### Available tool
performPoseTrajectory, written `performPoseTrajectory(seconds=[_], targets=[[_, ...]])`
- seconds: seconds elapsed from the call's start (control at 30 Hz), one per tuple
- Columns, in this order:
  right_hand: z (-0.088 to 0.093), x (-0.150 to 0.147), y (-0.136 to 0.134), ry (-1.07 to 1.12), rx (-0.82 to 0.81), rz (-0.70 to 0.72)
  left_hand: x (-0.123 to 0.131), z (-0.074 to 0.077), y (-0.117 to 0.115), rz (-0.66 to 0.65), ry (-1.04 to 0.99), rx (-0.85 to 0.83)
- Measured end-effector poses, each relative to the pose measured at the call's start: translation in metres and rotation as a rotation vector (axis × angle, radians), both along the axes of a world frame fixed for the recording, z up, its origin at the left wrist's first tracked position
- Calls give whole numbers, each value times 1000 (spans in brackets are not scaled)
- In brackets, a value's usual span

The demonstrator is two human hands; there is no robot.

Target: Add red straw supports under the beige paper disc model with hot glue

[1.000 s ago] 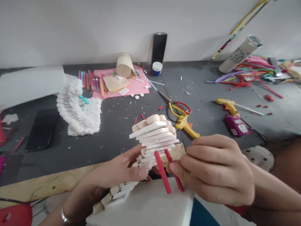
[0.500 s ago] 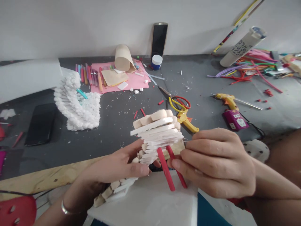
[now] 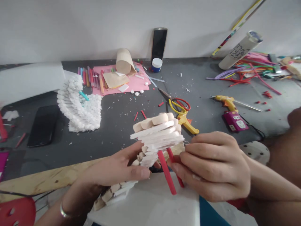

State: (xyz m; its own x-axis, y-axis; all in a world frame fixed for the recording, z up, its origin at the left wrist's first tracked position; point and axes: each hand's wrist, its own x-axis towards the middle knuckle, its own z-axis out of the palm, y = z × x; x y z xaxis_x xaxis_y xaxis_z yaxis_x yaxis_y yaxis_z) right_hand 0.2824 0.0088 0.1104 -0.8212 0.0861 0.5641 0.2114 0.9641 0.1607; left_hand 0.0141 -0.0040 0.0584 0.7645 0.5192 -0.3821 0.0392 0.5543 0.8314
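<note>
My left hand (image 3: 119, 171) is closed round a handmade craft model (image 3: 157, 135) of layered white strips and rounded tan pieces, held above a white board. Two red sticks (image 3: 167, 175) jut down from the model like legs. My right hand (image 3: 211, 166) is closed, its thumb and fingertips against the farther red stick (image 3: 171, 155); the exact grip is partly hidden. A thin clear loop shows by its upper fingers. Behind the model lie scissors (image 3: 178, 103) with red and yellow handles, and a yellow plastic tool (image 3: 188, 124).
A white fluffy craft piece (image 3: 82, 106) and a black phone (image 3: 43, 125) lie on the left. Pink paper (image 3: 141, 84) carries crayon-like sticks and a cardboard roll (image 3: 124, 61). To the right are a yellow glue gun (image 3: 224, 99), pipe cleaners (image 3: 235, 70) and a person's limb (image 3: 282, 150).
The view has shifted slightly. Both hands stay at the model, and the right hand has moved a little to the left against the red stick.
</note>
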Motion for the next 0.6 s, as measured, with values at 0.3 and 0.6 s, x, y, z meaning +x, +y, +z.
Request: performPoseTrajectory(seconds=[0.3,0.6], targets=[[-3,0,5,15,19,21,0,-2,0,-7,-8,-9],[-6,0,7,59,-20,13,-2,-4,-1,-4,-22,-32]])
